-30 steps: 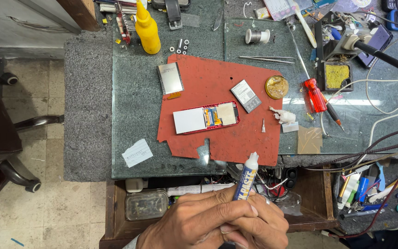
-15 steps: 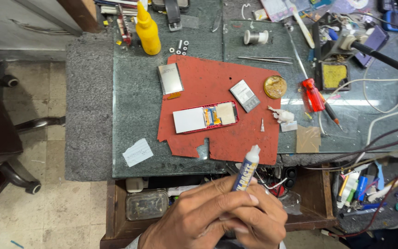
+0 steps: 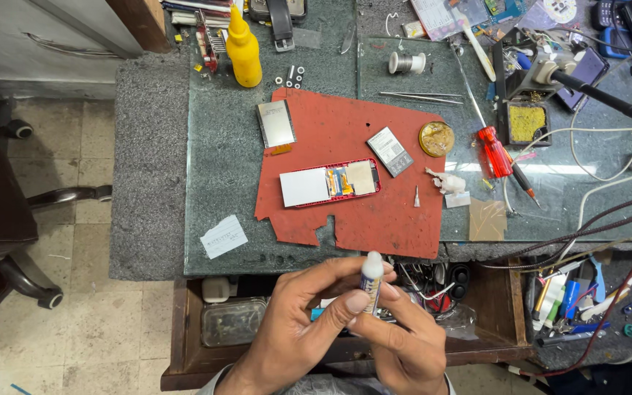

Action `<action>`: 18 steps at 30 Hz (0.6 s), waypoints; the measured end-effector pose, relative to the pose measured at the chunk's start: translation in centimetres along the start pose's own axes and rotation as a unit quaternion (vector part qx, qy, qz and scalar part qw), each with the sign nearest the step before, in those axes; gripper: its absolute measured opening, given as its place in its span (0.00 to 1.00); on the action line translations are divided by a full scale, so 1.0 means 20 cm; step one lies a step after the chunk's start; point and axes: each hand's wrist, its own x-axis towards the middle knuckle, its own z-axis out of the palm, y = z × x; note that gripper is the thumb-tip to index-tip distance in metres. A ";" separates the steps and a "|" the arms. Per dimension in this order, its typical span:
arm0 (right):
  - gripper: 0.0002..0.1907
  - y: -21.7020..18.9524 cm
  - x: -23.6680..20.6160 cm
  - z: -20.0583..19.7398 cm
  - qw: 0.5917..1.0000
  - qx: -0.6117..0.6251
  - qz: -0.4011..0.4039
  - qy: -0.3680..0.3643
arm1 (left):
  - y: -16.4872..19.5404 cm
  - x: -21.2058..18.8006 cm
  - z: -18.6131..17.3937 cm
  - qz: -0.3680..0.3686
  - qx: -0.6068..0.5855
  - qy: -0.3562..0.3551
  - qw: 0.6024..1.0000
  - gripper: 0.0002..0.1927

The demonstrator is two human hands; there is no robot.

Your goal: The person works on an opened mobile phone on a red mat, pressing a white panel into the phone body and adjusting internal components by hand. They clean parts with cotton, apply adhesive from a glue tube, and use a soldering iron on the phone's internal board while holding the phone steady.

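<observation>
Both hands, left hand (image 3: 298,325) and right hand (image 3: 404,344), clench one small white tube (image 3: 371,281) (cap upward) above the open drawer (image 3: 206,344), near the worktop (image 3: 228,183).

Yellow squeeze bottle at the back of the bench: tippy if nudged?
Probably somewhat. The yellow bottle stands upright, tall with a narrow tapered nozzle, so a push near the top could topple it. It looks like soft plastic, likely light and squeezable. On its side it might roll across the glass top.

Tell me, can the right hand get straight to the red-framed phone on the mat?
Probably not yet: the right hand and left hand both grip the small glue tube. Otherwise the red mat around the opened phone looks unobstructed.
</observation>
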 end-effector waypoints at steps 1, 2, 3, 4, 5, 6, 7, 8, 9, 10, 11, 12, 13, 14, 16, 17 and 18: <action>0.23 0.01 -0.02 0.00 1.000 -0.012 0.003 0.007 | 0.00 0.00 0.00 0.003 0.020 0.005 1.000 0.17; 0.23 0.02 -0.04 0.01 1.000 -0.024 0.006 0.015 | -0.01 0.00 0.00 0.006 0.041 0.010 0.999 0.16; 0.23 0.03 -0.05 0.01 1.000 -0.018 0.013 0.019 | -0.01 0.00 0.00 0.009 0.062 0.016 0.998 0.15; 0.23 0.04 -0.07 0.02 0.999 -0.012 0.021 0.023 | -0.01 0.00 0.00 0.030 0.077 0.020 0.996 0.15; 0.23 0.04 -0.08 0.02 0.999 -0.007 0.029 0.027 | 0.00 0.00 0.00 0.053 0.092 0.024 0.994 0.14; 0.22 0.04 -0.08 0.03 0.999 -0.005 0.036 0.030 | 0.00 0.00 0.00 0.077 0.108 0.028 0.991 0.14; 0.21 0.05 -0.09 0.03 0.999 -0.002 0.044 0.032 | 0.00 0.00 0.00 0.065 0.110 0.031 0.991 0.14; 0.21 0.04 -0.08 0.04 0.998 0.000 0.051 0.035 | 0.00 0.00 0.00 0.053 0.112 0.035 0.992 0.15; 0.21 0.04 -0.07 0.04 0.998 0.003 0.054 0.030 | 0.01 0.00 0.00 0.043 0.114 0.039 0.992 0.15; 0.22 0.04 -0.06 0.03 0.998 0.006 0.056 0.025 | 0.01 -0.01 0.00 0.042 0.139 0.039 0.989 0.15; 0.22 0.03 -0.04 0.03 0.998 0.009 0.058 0.021 | 0.01 -0.01 -0.01 0.042 0.165 0.039 0.985 0.15; 0.22 0.02 -0.01 0.02 0.999 -0.016 0.042 0.011 | 0.01 -0.01 -0.01 0.042 0.190 0.038 0.980 0.15; 0.22 0.01 0.03 0.01 0.999 -0.041 0.025 0.001 | 0.00 -0.01 -0.02 0.035 0.173 0.048 0.983 0.15; 0.22 0.00 0.07 0.01 0.998 -0.066 0.008 -0.009 | -0.01 -0.02 -0.02 0.027 0.157 0.058 0.986 0.14; 0.21 -0.04 0.15 -0.04 0.997 -0.050 -0.015 -0.048 | -0.02 -0.04 -0.04 0.024 0.114 0.082 0.990 0.13; 0.20 -0.06 0.20 -0.06 0.996 -0.042 -0.025 -0.068 | -0.03 -0.04 -0.05 0.028 0.089 0.095 0.991 0.12; 0.19 -0.08 0.25 -0.09 0.995 -0.082 -0.020 -0.049 | -0.03 -0.05 -0.06 0.032 0.062 0.108 0.992 0.12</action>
